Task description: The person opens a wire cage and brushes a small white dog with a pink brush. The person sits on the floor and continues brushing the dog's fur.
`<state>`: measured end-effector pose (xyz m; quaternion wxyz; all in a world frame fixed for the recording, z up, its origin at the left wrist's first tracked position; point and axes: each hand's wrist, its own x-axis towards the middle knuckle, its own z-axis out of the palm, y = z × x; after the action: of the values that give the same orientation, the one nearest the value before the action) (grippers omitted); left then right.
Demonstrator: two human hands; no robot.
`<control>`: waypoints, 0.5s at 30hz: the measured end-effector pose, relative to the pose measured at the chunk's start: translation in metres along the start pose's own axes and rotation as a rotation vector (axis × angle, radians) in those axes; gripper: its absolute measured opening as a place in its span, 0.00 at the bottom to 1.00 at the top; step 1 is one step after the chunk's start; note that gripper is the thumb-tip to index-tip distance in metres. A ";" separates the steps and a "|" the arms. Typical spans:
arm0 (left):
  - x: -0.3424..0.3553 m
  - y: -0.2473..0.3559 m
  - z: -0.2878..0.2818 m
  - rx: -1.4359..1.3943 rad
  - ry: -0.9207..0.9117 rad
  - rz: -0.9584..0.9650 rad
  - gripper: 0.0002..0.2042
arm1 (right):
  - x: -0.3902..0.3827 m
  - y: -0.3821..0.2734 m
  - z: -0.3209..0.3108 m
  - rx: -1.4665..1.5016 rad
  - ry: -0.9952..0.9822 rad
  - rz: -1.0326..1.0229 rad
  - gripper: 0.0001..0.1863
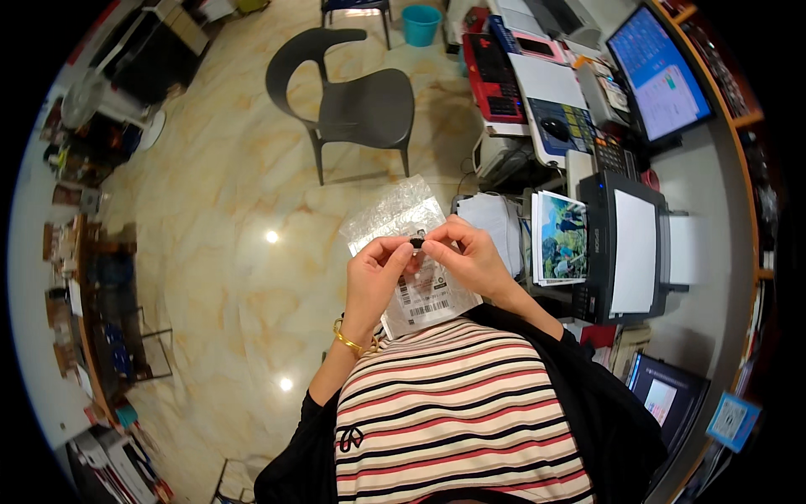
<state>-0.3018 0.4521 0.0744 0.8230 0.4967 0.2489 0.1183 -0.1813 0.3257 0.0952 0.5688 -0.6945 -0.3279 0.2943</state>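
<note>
A small dark object (416,244) is pinched between the fingertips of both my hands. My left hand (376,281) has thumb and forefinger closed on its left side, with a gold bracelet at the wrist. My right hand (470,260) grips it from the right, fingers curled. Beneath and behind them lies a crinkled silver plastic pouch (390,207) with printed labels, reaching down to my striped shirt at my lap. Whether fingers also hold the pouch is hidden.
Ahead stand a dark grey chair (365,109) and blue bucket (421,25). At right are a cluttered desk with red keyboard (491,80), monitor (659,71), black printer (600,244), printed photos (560,239) and laptop (663,399). Wooden shelving (80,311) lines the left.
</note>
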 end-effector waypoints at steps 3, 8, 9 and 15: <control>-0.011 -0.001 -0.002 -0.164 0.050 -0.103 0.07 | 0.004 -0.003 -0.001 0.021 -0.106 -0.017 0.06; -0.025 -0.005 0.005 -0.321 0.058 -0.137 0.07 | 0.006 0.006 -0.009 0.091 -0.276 0.035 0.07; -0.027 -0.006 0.007 -0.332 0.058 -0.137 0.07 | 0.005 0.011 -0.009 0.125 -0.294 0.038 0.07; -0.032 -0.008 0.018 -0.397 0.041 -0.111 0.07 | 0.002 0.016 -0.013 0.369 -0.335 0.130 0.07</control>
<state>-0.3198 0.4203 0.0840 0.9047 0.3080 0.2644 0.1296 -0.1684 0.3177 0.0816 0.6036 -0.5402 -0.3129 0.4960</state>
